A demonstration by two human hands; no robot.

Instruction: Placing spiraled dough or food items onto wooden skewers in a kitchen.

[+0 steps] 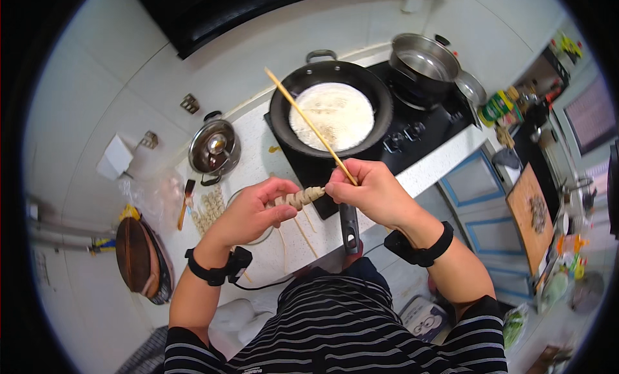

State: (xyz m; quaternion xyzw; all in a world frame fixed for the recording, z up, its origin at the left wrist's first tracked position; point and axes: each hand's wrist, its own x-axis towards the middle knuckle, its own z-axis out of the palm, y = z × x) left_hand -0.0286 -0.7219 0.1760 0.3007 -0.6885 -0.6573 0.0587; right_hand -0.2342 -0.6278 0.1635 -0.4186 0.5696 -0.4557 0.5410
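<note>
My left hand [261, 205] grips a spiral-cut, beige food piece on a skewer [302, 198], held level above the counter. At the skewer's right end, the fingertips of my right hand [362, 185] pinch its tip and also hold a pair of wooden chopsticks or a long stick [309, 122], slanting up to the left over the wok. The black wok [382, 113] holds foamy, bubbling pale liquid [333, 115]; its handle [349, 229] points towards me. Behind my left hand lie more spiral pieces [209, 212] and part of a round plate [263, 236]. Several thin skewers [305, 238] lie on the counter.
A steel pot with a ladle [215, 147] stands left of the black cooktop [309, 180]; another steel pot [425, 60] is at its back right. A brush [186, 205], clear plastic bag [159, 195] and dark lidded vessel [138, 255] are at left. A cutting board [524, 214] lies far right.
</note>
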